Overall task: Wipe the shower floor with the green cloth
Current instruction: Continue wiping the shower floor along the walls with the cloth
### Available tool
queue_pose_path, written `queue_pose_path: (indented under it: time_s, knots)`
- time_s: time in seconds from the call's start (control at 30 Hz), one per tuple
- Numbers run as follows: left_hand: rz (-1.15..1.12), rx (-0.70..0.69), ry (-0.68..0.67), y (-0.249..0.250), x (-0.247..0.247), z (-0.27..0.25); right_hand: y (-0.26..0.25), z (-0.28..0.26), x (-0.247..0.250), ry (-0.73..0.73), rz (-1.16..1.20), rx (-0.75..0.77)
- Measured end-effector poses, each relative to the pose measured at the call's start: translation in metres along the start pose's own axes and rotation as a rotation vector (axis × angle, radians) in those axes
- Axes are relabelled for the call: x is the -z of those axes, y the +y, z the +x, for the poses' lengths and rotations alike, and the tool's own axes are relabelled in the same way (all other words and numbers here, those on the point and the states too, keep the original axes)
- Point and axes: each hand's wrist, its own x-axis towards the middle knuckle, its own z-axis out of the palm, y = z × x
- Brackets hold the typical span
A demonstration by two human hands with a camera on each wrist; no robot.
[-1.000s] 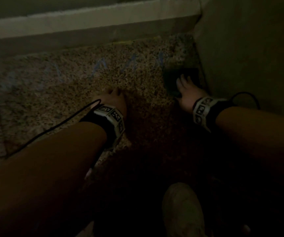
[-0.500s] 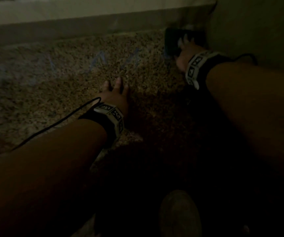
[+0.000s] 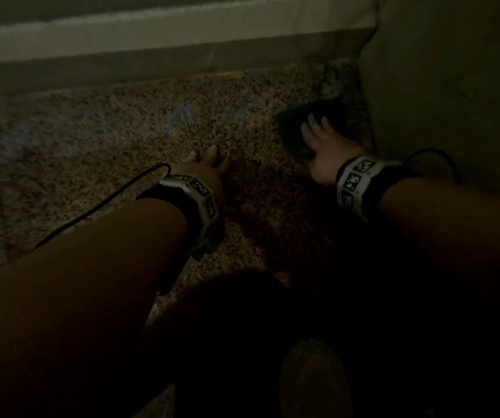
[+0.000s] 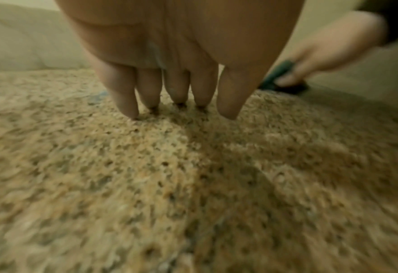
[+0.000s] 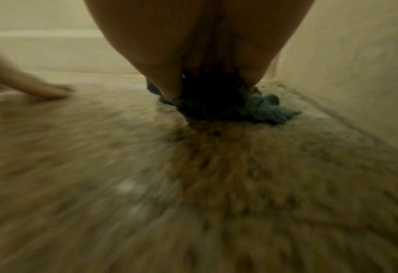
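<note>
The green cloth (image 3: 292, 122) lies on the speckled shower floor (image 3: 122, 146) near the right wall. My right hand (image 3: 322, 137) presses down on it with fingers spread and fairly straight. In the right wrist view the cloth (image 5: 263, 107) is bunched under the palm, and its edges stick out on both sides. My left hand (image 3: 205, 167) rests on bare floor to the left of the cloth and holds nothing. Its straight fingers (image 4: 179, 88) touch the stone with their tips. Faint blue streaks (image 3: 179, 122) cross the floor ahead of the left hand.
A pale wall (image 3: 453, 86) rises right beside the cloth, and a light raised ledge (image 3: 152, 34) runs along the far edge of the floor. A shoe (image 3: 312, 381) is in the dark near me. A black cable (image 3: 101, 206) trails from the left wrist.
The right hand pushed the cloth away into the far right corner, then drew it back toward me along the wall. The left hand stayed planted on the floor.
</note>
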Motion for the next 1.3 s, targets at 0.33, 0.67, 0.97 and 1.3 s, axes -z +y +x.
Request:
queue_pose_path:
  time_s: [0.33, 0.67, 0.97, 1.3]
  knots:
    - [0.03, -0.021, -0.047, -0.01, 0.0, -0.003, -0.024, 0.069, 0.042, 0.013, 0.043, -0.019]
    - [0.006, 0.011, 0.0, -0.03, -0.026, -0.007, -0.036, 0.044, 0.042, -0.065, 0.022, -0.045]
    - [0.005, 0.023, -0.02, -0.025, -0.023, -0.014, -0.041, -0.004, 0.005, -0.096, 0.028, 0.045]
    - [-0.025, 0.026, -0.008, -0.026, -0.026, -0.016, -0.077, 0.059, 0.06, 0.038, 0.008, -0.062]
